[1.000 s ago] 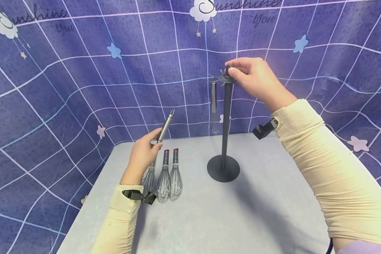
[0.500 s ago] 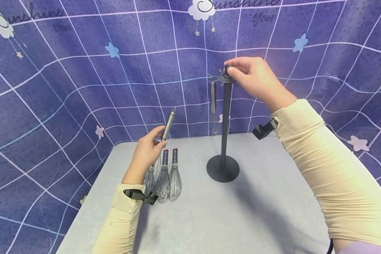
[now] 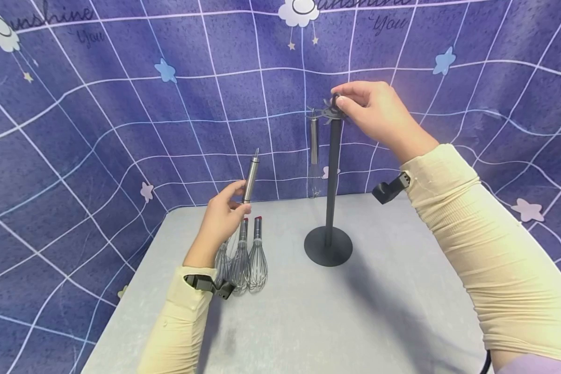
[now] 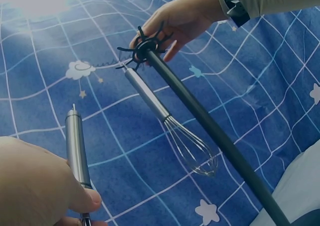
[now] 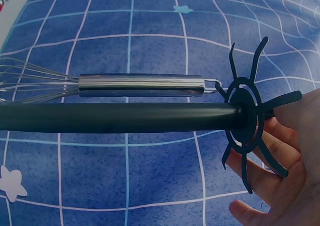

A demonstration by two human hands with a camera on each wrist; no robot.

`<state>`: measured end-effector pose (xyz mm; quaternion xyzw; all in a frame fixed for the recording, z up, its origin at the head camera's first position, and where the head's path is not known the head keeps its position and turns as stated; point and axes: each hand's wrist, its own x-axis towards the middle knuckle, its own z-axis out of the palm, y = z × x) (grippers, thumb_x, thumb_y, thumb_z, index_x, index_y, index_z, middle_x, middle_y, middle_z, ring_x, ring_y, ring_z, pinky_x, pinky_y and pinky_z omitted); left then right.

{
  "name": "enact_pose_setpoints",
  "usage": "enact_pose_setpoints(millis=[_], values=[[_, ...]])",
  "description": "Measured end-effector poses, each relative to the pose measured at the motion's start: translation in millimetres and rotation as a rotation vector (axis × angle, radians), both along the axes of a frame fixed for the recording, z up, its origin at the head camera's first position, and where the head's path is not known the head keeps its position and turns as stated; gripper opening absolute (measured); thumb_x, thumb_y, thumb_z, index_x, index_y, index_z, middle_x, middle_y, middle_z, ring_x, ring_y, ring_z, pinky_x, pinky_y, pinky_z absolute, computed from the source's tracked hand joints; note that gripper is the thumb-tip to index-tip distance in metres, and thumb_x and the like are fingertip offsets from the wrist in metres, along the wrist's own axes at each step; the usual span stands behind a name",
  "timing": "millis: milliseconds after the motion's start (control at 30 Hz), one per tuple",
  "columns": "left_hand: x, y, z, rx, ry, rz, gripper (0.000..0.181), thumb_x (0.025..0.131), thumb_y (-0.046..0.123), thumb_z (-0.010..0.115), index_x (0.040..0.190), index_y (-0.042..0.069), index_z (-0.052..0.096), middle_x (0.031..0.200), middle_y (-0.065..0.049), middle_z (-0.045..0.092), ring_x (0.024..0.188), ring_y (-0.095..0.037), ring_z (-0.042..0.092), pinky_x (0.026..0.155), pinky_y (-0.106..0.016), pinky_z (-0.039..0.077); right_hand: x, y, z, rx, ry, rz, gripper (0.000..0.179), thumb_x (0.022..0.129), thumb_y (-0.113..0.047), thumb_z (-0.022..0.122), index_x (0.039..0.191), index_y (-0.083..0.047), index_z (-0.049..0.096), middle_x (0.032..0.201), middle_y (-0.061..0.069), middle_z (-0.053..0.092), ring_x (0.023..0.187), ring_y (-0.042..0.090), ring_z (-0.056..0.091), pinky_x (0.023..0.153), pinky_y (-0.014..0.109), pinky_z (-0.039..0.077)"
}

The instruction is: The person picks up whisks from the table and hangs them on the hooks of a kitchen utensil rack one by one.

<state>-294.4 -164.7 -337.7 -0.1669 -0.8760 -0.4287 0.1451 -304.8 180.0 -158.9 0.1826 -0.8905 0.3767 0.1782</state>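
Note:
My left hand [image 3: 222,218] pinches a whisk [image 3: 251,179] low on its steel handle, with the hanging loop pointing up; the fingers and wrist hide much of its wire end. A black hook stand [image 3: 331,192] rises from a round base on the table, its curved hooks [image 5: 274,158] spreading around the top. My right hand [image 3: 376,111] grips the small ring above those hooks. From a left-side hook hangs another steel whisk [image 4: 150,95] by its loop, wires down. The held whisk is to the left of the stand, apart from it.
Several whisks [image 3: 258,259] with wire balloons toward me lie side by side on the pale table [image 3: 285,332], one partly behind the left hand. A blue-purple cloth [image 3: 215,98] with a grid pattern hangs behind and beside the table.
My left hand has moved slightly right and up with the whisk, whose handle now stands more upright. The right hand keeps its hold on the stand's ring.

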Motion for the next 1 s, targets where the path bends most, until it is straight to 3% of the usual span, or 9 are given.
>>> enact_pose_setpoints(millis=[600, 1000], values=[[0.5, 11.4, 5.0, 0.122, -0.004, -0.055, 0.063, 0.093, 0.002, 0.07, 0.15, 0.018, 0.048, 0.123, -0.012, 0.057, 0.089, -0.026, 0.073, 0.066, -0.035, 0.058, 1.0, 0, -1.8, -0.01, -0.005, 0.003, 0.041, 0.105, -0.034, 0.053, 0.139, -0.013, 0.062, 0.131, 0.007, 0.068, 0.122, 0.017, 0.062, 0.104, 0.039, 0.047], [3.6, 20.2, 12.9, 0.145, 0.017, -0.079, 0.064, 0.092, 0.002, 0.07, 0.149, 0.022, 0.05, 0.12, -0.011, 0.062, 0.088, -0.025, 0.073, 0.066, -0.038, 0.058, 1.0, -1, -0.3, -0.001, 0.001, 0.003, 0.041, 0.105, -0.034, 0.053, 0.139, -0.013, 0.062, 0.131, 0.007, 0.068, 0.122, 0.016, 0.063, 0.104, 0.038, 0.047]])
